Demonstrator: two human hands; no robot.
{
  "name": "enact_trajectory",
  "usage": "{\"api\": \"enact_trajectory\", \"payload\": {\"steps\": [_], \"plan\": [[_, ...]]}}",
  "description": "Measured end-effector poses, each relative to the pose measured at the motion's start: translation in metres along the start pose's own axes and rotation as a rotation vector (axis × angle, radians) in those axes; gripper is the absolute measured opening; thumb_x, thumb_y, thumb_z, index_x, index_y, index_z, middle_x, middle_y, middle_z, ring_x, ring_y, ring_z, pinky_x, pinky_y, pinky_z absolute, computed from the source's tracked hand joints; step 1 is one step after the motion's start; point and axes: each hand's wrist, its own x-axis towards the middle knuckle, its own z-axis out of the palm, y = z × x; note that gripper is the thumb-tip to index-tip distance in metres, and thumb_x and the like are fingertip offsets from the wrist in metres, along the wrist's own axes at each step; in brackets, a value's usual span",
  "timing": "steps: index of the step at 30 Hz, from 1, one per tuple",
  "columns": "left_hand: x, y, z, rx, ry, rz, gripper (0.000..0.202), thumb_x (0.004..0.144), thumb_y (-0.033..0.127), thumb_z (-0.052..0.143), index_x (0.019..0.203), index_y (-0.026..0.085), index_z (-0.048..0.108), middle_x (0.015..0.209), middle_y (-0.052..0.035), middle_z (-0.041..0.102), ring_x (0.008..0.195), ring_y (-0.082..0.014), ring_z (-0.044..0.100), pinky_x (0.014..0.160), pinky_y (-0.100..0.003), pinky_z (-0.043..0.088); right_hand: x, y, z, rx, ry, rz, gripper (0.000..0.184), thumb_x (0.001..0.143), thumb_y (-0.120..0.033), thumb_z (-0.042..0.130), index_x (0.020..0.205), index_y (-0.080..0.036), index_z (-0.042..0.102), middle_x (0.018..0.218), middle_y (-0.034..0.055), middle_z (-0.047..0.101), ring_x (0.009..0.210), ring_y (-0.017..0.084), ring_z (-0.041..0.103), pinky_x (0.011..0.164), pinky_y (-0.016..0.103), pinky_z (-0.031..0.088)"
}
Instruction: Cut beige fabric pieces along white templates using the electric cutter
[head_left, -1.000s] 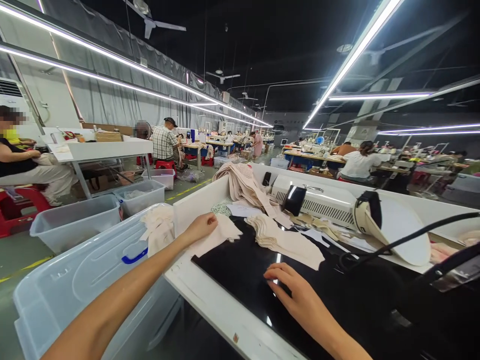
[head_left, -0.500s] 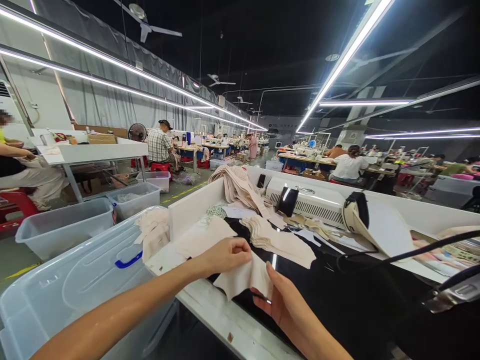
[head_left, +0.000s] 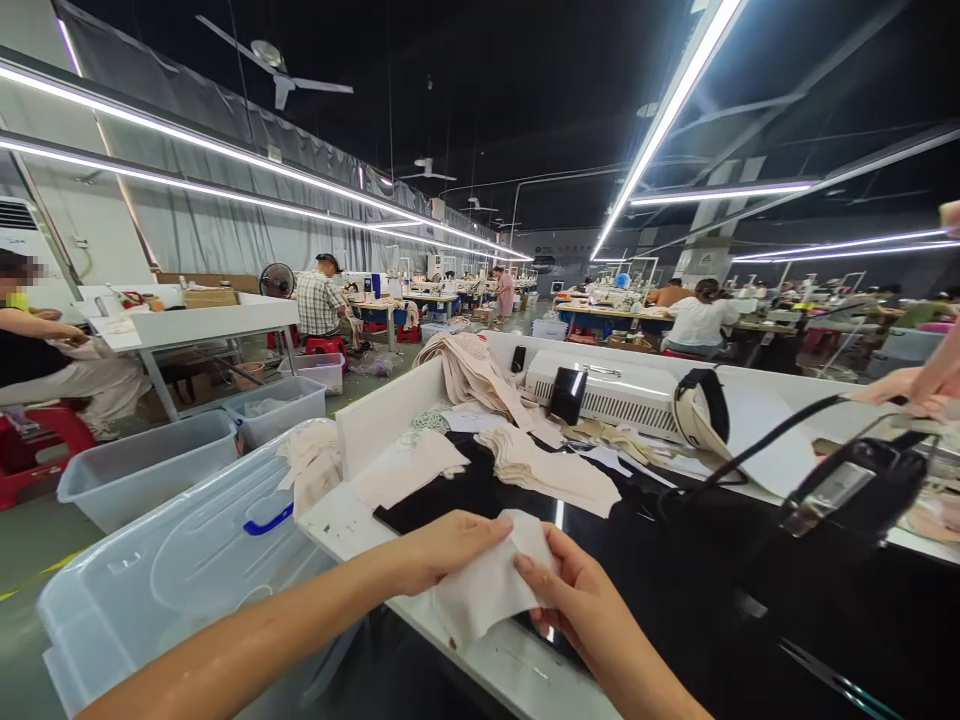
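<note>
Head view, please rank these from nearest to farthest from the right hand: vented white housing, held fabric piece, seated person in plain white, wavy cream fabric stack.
From the right hand:
1. Held fabric piece: in its grip, to its left.
2. Wavy cream fabric stack: beyond the hand.
3. Vented white housing: farther back, slightly right.
4. Seated person in plain white: farthest, right background.

matt cloth piece (head_left: 484, 595), glossy tabletop (head_left: 660, 580)

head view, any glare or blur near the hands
Head view: the ceiling strip light glares, and bright streaks show on the glossy black tabletop; head view: the left hand, right hand and pale fabric piece look fairly clear; head view: the co-worker's hand at the right edge looks softer.
</note>
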Motion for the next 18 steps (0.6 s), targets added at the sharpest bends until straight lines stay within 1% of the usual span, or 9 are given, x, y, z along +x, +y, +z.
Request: {"api": "enact_trajectory", "payload": {"steps": [2, 4, 7, 10, 12, 15, 18], "plan": [[-0.004, 0.002, 0.005, -0.025, 0.029, 0.008, 0.094, 0.068, 0.103, 0.087, 0.103, 0.016, 0.080, 0.101, -0.0103, 0.081, 0.092, -0.0264, 0.071, 0.080, -0.035, 0.051, -0.003, 0.001, -0.001, -0.022, -0.051, 0.011, 0.077, 0.074, -0.074, 0.109, 0.119, -0.021, 0.078, 0.078, -0.0026, 0.069, 0.060, 0.010, 0.059, 0.054, 0.019, 0.044], [-0.007, 0.005, 0.010, -0.003, 0.089, 0.019, 0.091, 0.065, 0.101, 0.090, 0.097, 0.016, 0.077, 0.095, -0.0074, 0.078, 0.086, -0.0235, 0.068, 0.076, -0.033, 0.049, -0.005, 0.004, -0.003, -0.041, -0.088, 0.015, 0.077, 0.074, -0.075, 0.108, 0.117, -0.021, 0.075, 0.077, -0.0037, 0.069, 0.058, 0.010, 0.059, 0.052, 0.019, 0.044], [-0.012, 0.008, 0.014, 0.041, 0.150, 0.025, 0.090, 0.064, 0.101, 0.090, 0.093, 0.017, 0.075, 0.087, -0.0035, 0.073, 0.079, -0.0191, 0.062, 0.071, -0.030, 0.043, -0.008, 0.006, -0.008, -0.045, -0.140, 0.024, 0.077, 0.075, -0.075, 0.108, 0.117, -0.022, 0.071, 0.076, -0.0043, 0.069, 0.058, 0.011, 0.060, 0.053, 0.019, 0.046], [-0.018, 0.012, 0.018, 0.090, 0.209, 0.035, 0.088, 0.066, 0.101, 0.088, 0.089, 0.018, 0.072, 0.080, 0.0004, 0.066, 0.074, -0.0157, 0.054, 0.068, -0.029, 0.039, -0.014, 0.005, -0.011, -0.063, -0.162, 0.057, 0.073, 0.076, -0.068, 0.109, 0.119, -0.022, 0.071, 0.072, -0.0047, 0.069, 0.057, 0.011, 0.057, 0.055, 0.020, 0.047], [-0.021, 0.017, 0.022, 0.123, 0.237, 0.037, 0.088, 0.066, 0.103, 0.085, 0.086, 0.019, 0.068, 0.077, 0.0018, 0.062, 0.072, -0.0151, 0.051, 0.066, -0.029, 0.036, -0.020, 0.004, -0.011, -0.061, -0.172, 0.073, 0.069, 0.075, -0.067, 0.110, 0.111, -0.021, 0.073, 0.075, -0.0028, 0.072, 0.058, 0.011, 0.057, 0.056, 0.021, 0.048], [-0.026, 0.023, 0.028, 0.168, 0.261, 0.039, 0.087, 0.068, 0.105, 0.081, 0.081, 0.021, 0.061, 0.075, 0.0024, 0.059, 0.071, -0.0153, 0.049, 0.065, -0.029, 0.034, -0.028, 0.002, -0.011, -0.008, -0.191, 0.066, 0.066, 0.071, -0.067, 0.111, 0.100, -0.020, 0.075, 0.085, 0.0012, 0.076, 0.066, 0.013, 0.063, 0.058, 0.022, 0.049], [-0.029, 0.028, 0.034, 0.209, 0.283, 0.046, 0.090, 0.067, 0.109, 0.078, 0.079, 0.022, 0.058, 0.074, 0.0027, 0.056, 0.071, -0.0150, 0.047, 0.065, -0.029, 0.032, -0.035, 0.000, -0.010, 0.034, -0.206, 0.064, 0.061, 0.070, -0.062, 0.113, 0.094, -0.019, 0.076, 0.083, 0.0017, 0.076, 0.067, 0.013, 0.062, 0.062, 0.023, 0.049]]}}
